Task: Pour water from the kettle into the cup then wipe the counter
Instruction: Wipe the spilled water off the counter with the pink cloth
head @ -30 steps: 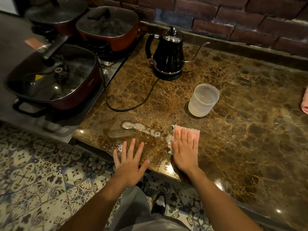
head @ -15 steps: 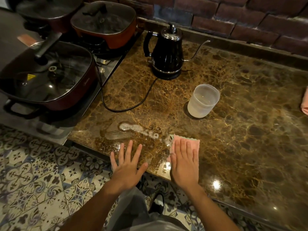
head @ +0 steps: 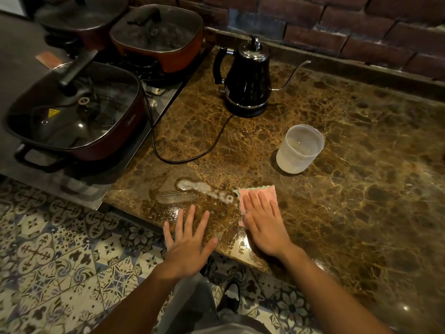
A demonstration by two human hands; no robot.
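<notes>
A black kettle (head: 248, 80) with a thin spout stands on its base at the back of the brown marble counter (head: 349, 189). A translucent cup (head: 298, 149) with water in it sits in front of it, to the right. A puddle of water (head: 202, 189) lies near the counter's front left corner. My right hand (head: 263, 221) presses flat on a pink cloth (head: 258, 192) at the puddle's right end. My left hand (head: 189, 239) rests flat with spread fingers at the counter's front edge, holding nothing.
The kettle's black cord (head: 190, 155) loops across the counter to the left. Three lidded pans stand on the stove at left, the nearest (head: 72, 112) with a glass lid. A brick wall (head: 337, 22) backs the counter. Patterned floor tiles (head: 48, 261) lie below.
My right hand and the cloth have stayed at the puddle's right end, and my left hand has kept its place. The camera has shifted slightly.
</notes>
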